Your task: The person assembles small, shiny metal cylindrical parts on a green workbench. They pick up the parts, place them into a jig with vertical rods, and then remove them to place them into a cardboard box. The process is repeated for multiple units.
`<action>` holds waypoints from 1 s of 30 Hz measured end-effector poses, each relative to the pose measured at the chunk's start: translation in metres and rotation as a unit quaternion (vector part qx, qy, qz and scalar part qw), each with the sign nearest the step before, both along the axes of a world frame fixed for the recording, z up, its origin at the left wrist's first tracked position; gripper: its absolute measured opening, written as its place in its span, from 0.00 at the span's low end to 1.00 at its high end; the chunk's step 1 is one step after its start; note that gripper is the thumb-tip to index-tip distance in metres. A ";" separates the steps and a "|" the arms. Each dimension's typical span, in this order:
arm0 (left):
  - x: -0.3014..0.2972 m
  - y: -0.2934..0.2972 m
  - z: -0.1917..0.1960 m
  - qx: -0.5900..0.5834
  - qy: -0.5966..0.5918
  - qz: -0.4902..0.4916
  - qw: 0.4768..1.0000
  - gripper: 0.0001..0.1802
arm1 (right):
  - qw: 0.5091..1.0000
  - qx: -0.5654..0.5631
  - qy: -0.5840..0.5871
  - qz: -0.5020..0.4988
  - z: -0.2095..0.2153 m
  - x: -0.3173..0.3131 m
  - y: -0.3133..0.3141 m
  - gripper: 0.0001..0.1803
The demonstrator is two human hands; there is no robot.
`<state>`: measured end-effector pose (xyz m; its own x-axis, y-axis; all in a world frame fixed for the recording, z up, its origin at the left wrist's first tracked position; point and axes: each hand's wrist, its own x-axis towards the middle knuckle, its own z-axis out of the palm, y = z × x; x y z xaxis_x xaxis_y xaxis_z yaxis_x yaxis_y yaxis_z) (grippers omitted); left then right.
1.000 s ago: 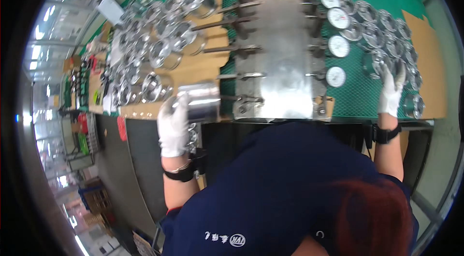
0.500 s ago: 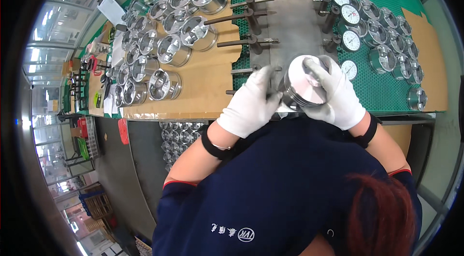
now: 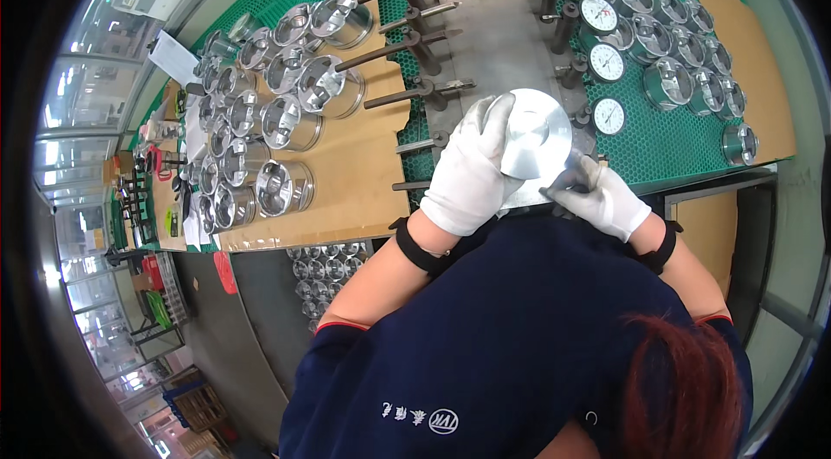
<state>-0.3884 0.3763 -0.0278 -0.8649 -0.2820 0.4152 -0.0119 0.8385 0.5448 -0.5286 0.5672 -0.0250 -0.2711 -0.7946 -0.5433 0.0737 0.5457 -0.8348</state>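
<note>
Left fingers: white-gloved, wrapped over the left rim of the round, shiny silver metal piston point(image 3: 535, 133), clamped on it.
Right fingers: curled shut at the piston's lower right edge, pinching a thin dark tool tip against it; what the tool is, I cannot tell.
Piston: flat crown tilted up to the camera, held over the near end of the grey steel gauge plate point(image 3: 511, 26), just above the counter edge.
Left hand point(image 3: 470, 171): palm down, knuckles up, black wrist band, bare forearm running back and down to a dark blue sleeve.
Right hand point(image 3: 602, 197): low and close to the body, wrist bent inward, black band at the cuff.
Edges: the near edge of the green mesh-covered counter point(image 3: 666, 143) runs right under both hands; the person's chest sits tight against it.
Room left: open brown cardboard sheet point(image 3: 363, 173) between the hands and the rows of shiny silver pistons point(image 3: 286, 126), which stand well apart from the held one.
Room right: round white dial gauges point(image 3: 608, 115) just beside the piston, more silver pistons point(image 3: 684, 69) beyond them on the mesh.
Room ahead: dark rods and posts point(image 3: 415, 48) stick out along the plate's left side, near the left glove.
</note>
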 end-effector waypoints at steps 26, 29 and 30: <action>-0.019 -0.006 -0.004 0.030 0.023 0.028 0.999 0.54 | 0.999 0.001 -0.015 -0.033 0.005 -0.007 -0.007 0.51; -0.012 -0.009 0.011 0.066 0.015 0.023 0.997 0.36 | 0.996 -0.084 -0.025 -0.006 0.005 -0.008 -0.002 0.53; -0.011 -0.005 0.023 0.257 -0.063 0.011 0.964 0.33 | 0.959 -0.273 0.072 -0.041 -0.008 0.002 -0.006 0.52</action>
<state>-0.3993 0.3713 -0.0052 -0.8913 -0.4405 0.1073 -0.1200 0.4575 0.8811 -0.5270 0.5610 -0.0329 -0.3854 -0.9227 -0.0055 -0.0388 0.0222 -0.9990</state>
